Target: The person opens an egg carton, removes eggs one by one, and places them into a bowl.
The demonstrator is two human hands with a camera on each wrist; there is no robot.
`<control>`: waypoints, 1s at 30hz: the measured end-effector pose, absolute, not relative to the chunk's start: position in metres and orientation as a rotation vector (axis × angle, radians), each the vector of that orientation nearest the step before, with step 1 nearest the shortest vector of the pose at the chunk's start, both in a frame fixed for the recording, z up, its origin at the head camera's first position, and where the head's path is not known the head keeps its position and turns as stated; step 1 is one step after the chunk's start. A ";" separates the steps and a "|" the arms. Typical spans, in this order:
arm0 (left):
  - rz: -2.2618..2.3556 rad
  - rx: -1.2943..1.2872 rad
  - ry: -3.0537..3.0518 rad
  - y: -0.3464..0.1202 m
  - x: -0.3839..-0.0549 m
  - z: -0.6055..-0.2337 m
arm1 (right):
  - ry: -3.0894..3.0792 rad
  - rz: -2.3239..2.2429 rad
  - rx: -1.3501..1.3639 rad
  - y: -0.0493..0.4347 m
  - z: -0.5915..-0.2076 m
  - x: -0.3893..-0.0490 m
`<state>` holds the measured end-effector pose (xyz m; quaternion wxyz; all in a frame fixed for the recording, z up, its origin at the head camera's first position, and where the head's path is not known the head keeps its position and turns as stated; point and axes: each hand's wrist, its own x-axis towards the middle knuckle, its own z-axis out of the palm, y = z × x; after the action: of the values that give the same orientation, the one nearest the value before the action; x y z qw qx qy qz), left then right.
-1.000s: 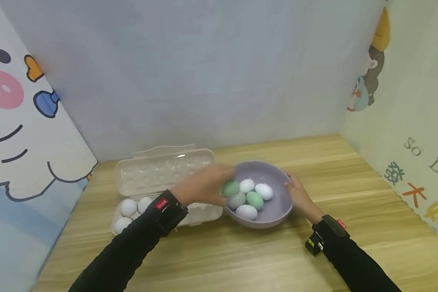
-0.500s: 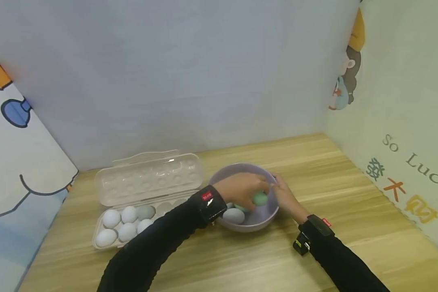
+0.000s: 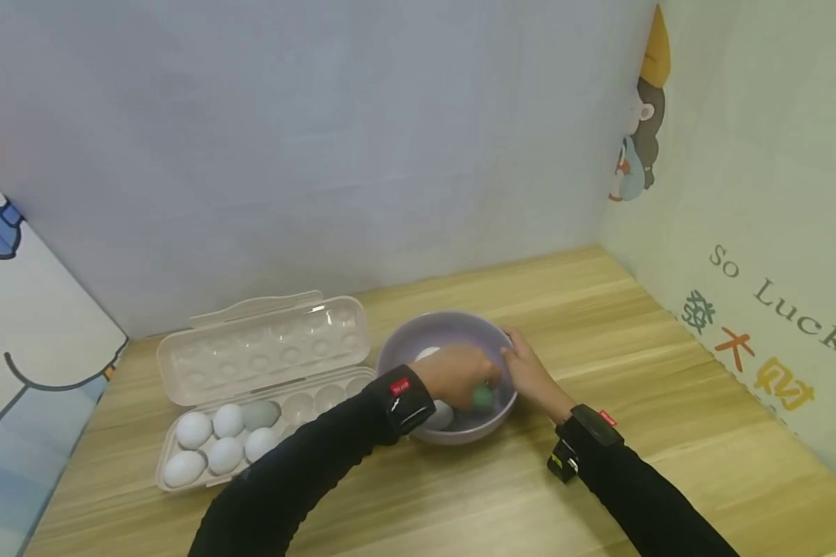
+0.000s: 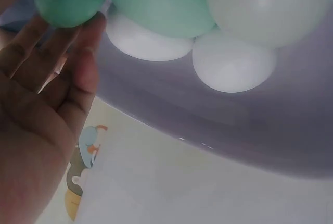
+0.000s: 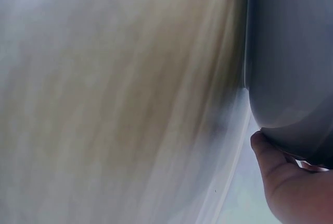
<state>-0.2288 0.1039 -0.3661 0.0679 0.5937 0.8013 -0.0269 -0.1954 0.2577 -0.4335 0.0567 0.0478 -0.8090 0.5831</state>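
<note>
My left hand (image 3: 456,375) reaches down into a purple bowl (image 3: 406,337). Its thumb and fingers pinch a green egg (image 4: 70,0) near the bowl's right side. Beside that egg in the left wrist view lie a paler green egg (image 4: 161,2), a pale grey egg (image 4: 265,5) and two white eggs (image 4: 234,60). The left hand hides part of the bowl's contents in the head view. My right hand (image 3: 532,373) grips the bowl's right rim, its thumb against the wall in the right wrist view.
Left of the bowl stands a clear plastic egg carton (image 3: 289,383) with its lid (image 3: 261,348) raised. Several white eggs (image 3: 193,430) and a grey-green egg (image 3: 261,415) fill its left cups. A wooden table (image 3: 460,503) lies beneath, walled at the back and sides.
My left hand has moved from the bowl's left edge, across the eggs, to its right side. The right hand stays at the rim. The head view has turned right.
</note>
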 end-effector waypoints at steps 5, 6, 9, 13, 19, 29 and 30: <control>-0.182 1.802 2.435 0.105 -0.227 -0.367 | -2.446 1.763 0.170 0.258 -0.430 -0.198; -0.208 1.810 2.446 0.105 -0.227 -0.368 | -2.447 1.761 0.170 0.258 -0.430 -0.198; -0.287 1.804 2.481 0.104 -0.225 -0.368 | -2.453 1.773 0.148 0.257 -0.429 -0.198; -0.393 1.764 2.520 0.102 -0.221 -0.369 | -2.470 1.803 0.113 0.257 -0.430 -0.196; -0.325 1.728 2.524 0.093 -0.217 -0.368 | -2.486 1.863 0.099 0.253 -0.431 -0.193; 0.010 1.612 2.664 0.021 -0.221 -0.322 | -2.523 1.754 0.061 0.255 -0.435 -0.194; 0.040 1.603 2.691 0.009 -0.223 -0.321 | -2.524 1.743 0.061 0.255 -0.434 -0.195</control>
<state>-0.2230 0.0087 -0.3211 0.0047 0.5116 0.8591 0.0128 -0.1946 0.2552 -0.4338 0.0368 0.0199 -0.8222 0.5676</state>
